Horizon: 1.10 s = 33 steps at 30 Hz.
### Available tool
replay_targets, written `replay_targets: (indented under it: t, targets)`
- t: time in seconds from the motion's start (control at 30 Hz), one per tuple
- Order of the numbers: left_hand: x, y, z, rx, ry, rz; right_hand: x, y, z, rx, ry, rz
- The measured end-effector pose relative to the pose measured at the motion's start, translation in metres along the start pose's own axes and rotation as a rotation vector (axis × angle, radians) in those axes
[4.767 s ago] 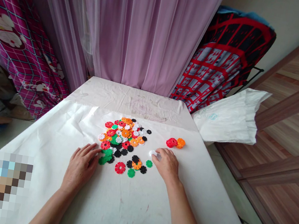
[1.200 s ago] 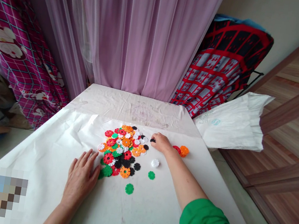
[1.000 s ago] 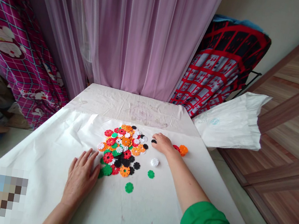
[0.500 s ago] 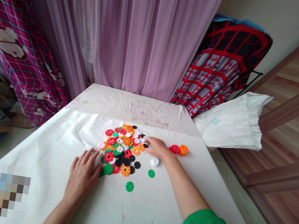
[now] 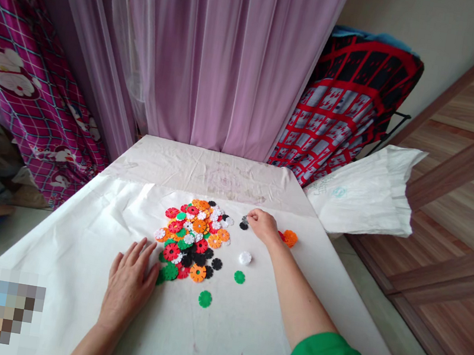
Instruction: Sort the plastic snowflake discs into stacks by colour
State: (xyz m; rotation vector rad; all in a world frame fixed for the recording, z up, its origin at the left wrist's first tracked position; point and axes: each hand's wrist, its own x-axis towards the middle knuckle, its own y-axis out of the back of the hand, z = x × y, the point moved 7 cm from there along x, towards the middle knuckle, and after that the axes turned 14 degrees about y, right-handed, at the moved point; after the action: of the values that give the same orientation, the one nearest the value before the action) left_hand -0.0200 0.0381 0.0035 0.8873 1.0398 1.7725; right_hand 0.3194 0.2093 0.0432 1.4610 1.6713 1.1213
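Note:
A heap of small flower-shaped plastic discs [image 5: 194,234] in red, orange, green, white and black lies on the white-covered table [image 5: 237,345]. My left hand [image 5: 128,283] rests flat beside the heap's near left edge, fingers spread, touching the green discs. My right hand [image 5: 261,226] is to the right of the heap, its fingertips pinched on a small black disc [image 5: 244,222] at the table surface. A lone white disc [image 5: 245,257] and two green discs [image 5: 240,277] lie loose nearby. Orange and red discs [image 5: 288,238] sit just past my right hand.
A purple curtain [image 5: 220,55] hangs behind the table. A red and black patterned cloth [image 5: 352,100] drapes over a rack at the back right, with a white bag [image 5: 369,192] beside the table's right edge. Pink patterned fabric [image 5: 23,77] is at the left.
My right hand drew back to the heap's right edge, then moved out to the right again with a black disc. My left hand has stayed flat in place.

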Motion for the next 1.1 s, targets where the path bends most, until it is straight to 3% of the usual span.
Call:
replay_targets:
  t: [0.37, 0.77, 0.97, 1.1]
  targets:
    - [0.000, -0.001, -0.002, -0.009, 0.002, 0.006, -0.003, -0.021, 0.016, 0.064, -0.064, -0.043]
    - [-0.001, -0.001, -0.001, 0.006, -0.010, 0.011, -0.005, -0.021, -0.003, -0.077, 0.093, -0.106]
    - [0.000, -0.001, -0.002, -0.003, -0.003, 0.007, 0.002, -0.022, -0.006, -0.121, 0.104, -0.116]
    - [0.000, -0.001, -0.001, -0.001, -0.003, -0.004, -0.006, -0.012, -0.010, -0.127, 0.096, -0.085]
